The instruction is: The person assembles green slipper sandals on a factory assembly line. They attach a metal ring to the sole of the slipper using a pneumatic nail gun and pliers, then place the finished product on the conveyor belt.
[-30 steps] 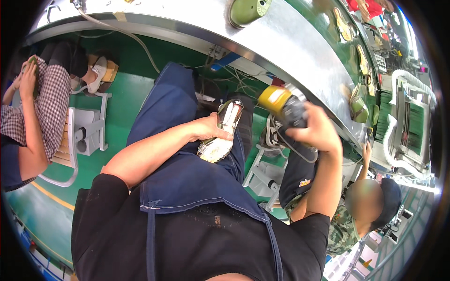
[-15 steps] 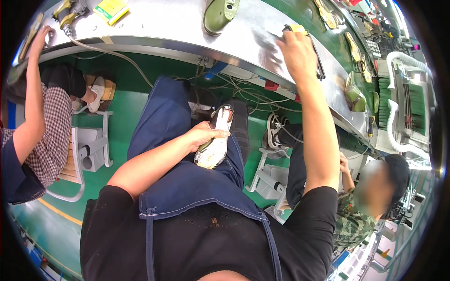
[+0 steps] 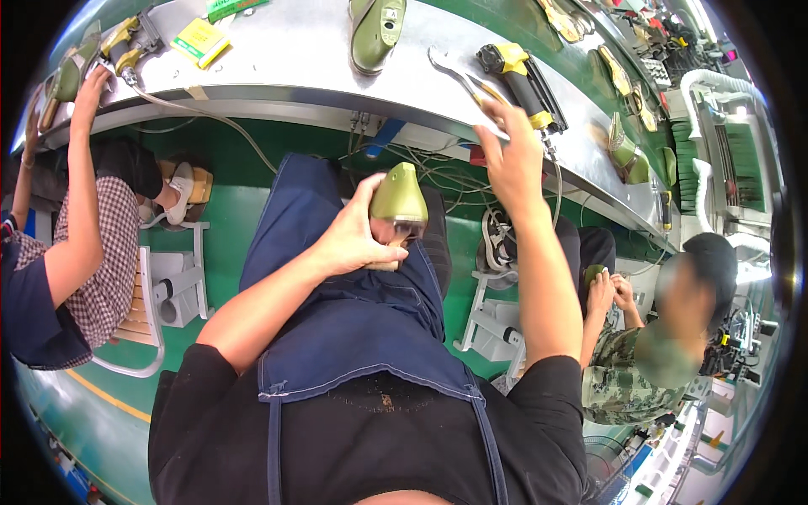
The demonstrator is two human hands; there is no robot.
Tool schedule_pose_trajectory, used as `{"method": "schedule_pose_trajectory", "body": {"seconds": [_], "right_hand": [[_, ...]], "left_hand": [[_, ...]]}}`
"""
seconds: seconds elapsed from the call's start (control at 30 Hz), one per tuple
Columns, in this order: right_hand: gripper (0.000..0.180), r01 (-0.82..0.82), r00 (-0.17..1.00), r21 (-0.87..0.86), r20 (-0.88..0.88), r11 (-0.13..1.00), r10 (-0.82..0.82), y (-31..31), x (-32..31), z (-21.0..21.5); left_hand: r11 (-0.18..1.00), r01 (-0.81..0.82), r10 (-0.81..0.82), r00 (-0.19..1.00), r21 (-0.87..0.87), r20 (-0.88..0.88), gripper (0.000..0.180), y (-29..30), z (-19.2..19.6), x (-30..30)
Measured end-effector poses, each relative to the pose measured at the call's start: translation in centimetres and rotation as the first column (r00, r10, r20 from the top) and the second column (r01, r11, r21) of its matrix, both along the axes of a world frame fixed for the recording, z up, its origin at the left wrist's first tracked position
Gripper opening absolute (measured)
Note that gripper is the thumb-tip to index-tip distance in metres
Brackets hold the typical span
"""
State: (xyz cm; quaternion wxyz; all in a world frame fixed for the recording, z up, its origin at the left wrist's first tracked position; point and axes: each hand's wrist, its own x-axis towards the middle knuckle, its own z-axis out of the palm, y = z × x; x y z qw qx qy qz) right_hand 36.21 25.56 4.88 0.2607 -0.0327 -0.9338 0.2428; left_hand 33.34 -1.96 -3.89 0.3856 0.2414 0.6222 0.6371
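In my left hand (image 3: 349, 240) is a green shoe last (image 3: 398, 195), held above my lap, with a dark glossy band at its lower end. My fingers wrap its side; a pale part shows beneath. Over the bench's front edge my right hand (image 3: 515, 156) reaches with thumb and fingers apart, slightly blurred. The fingertips are at the handles of a pair of pincers (image 3: 456, 71); whether they touch, I cannot tell. Just beyond lies a yellow and black air stapler (image 3: 523, 80) with a hose.
The metal bench (image 3: 295, 59) carries another green last (image 3: 376, 34), a yellow box (image 3: 200, 42) and a second air stapler (image 3: 126, 50). Co-workers sit on both sides; one hand (image 3: 91, 97) is at the left. Hoses and cables (image 3: 446, 181) hang below the bench.
My right hand has come off the air stapler and drawn back toward the bench edge, by the pincers. My left hand has turned the shoe last and raised it; its green side now shows.
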Motion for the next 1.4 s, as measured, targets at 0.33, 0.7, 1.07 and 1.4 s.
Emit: {"method": "schedule_pose_trajectory", "body": {"seconds": [0.33, 0.7, 1.07, 1.4], "right_hand": [[0.041, -0.413, 0.883, -0.255, -0.347, 0.874, 0.316, -12.3, 9.5, 1.4], [0.034, -0.372, 0.881, -0.210, -0.386, 0.904, 0.273, -13.4, 11.4, 1.5], [0.037, -0.375, 0.892, -0.285, -0.370, 0.882, 0.260, -12.7, 11.6, 1.3], [0.072, -0.127, 0.988, -0.690, -0.021, 0.712, 0.156, -14.0, 10.4, 2.5]], "left_hand": [[0.957, 0.025, 0.209, 0.633, 0.290, -0.745, 0.109, -0.7, 4.6, -4.6], [0.951, 0.159, 0.122, 0.594, 0.265, -0.795, 0.105, -0.4, 6.6, -3.5], [0.958, 0.156, 0.070, 0.684, 0.240, -0.726, 0.106, 0.0, 6.2, -2.3], [0.987, 0.092, 0.010, 0.785, 0.132, -0.619, 0.114, 0.7, 5.8, -2.3]]}}
